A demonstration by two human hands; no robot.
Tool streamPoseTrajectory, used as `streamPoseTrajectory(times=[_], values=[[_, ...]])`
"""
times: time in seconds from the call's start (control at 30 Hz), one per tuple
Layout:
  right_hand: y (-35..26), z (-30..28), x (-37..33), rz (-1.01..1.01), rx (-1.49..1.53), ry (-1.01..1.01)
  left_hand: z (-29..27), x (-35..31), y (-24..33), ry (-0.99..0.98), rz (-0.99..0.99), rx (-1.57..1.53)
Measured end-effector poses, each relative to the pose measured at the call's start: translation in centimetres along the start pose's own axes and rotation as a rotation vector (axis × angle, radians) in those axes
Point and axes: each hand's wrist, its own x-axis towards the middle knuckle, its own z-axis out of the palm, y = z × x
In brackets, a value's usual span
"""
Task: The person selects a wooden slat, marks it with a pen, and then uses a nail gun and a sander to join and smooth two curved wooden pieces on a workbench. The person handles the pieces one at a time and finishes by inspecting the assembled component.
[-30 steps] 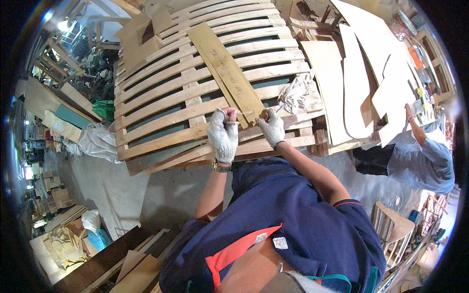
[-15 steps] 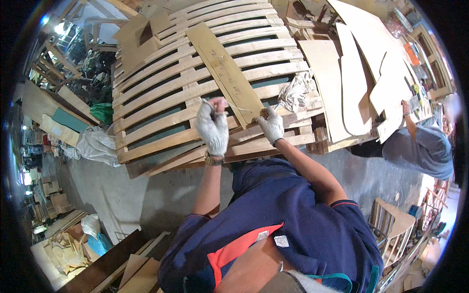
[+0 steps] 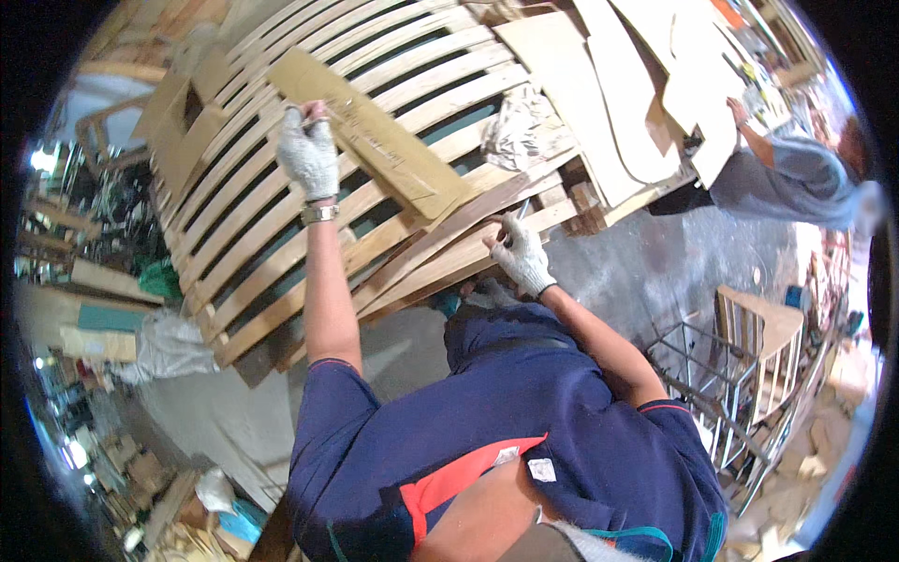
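A long brown strip of board with handwriting on it lies slantwise across a slatted wooden pallet. My left hand, in a white knit glove with bare fingertips, is closed beside the strip's far left end. What it pinches, if anything, is too small to make out. Lower down, by the pallet's near edge, my gloved right hand has its fingers curled together. Something thin and pale shows just above its fingers, but its kind is unclear. A crumpled silvery plastic sheet rests on the slats to the right of the strip.
Large pale cut panels lie to the right, where another person works. An open cardboard box sits at the pallet's far left. Behind me at right stand a metal frame and a slatted wooden piece.
My hands have moved apart: the left up and left along the strip, the right down off its near end. The strip still lies on the pallet, and the whole view has turned.
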Motion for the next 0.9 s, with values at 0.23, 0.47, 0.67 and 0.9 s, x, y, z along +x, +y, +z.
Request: streamPoseTrajectory(times=[0.23,0.47,0.67,0.9], values=[[4.8,-5.9,-4.7,0.133,0.102,0.06,5.0,1.5,-5.3,-0.272,-0.057,0.026],[12.2,-12.1,-12.3,0.301,0.202,0.35,5.2,-5.5,1.6,-0.184,-0.121,0.485],[18.1,-17.8,-19.1,0.443,0.299,0.521,7.9,-27.2,21.2,-0.486,-0.1,-0.005],[24.7,-26.4,-29.7,0.48,0.446,0.674,13.4,-43.5,42.8,-1.043,0.003,-0.764]])
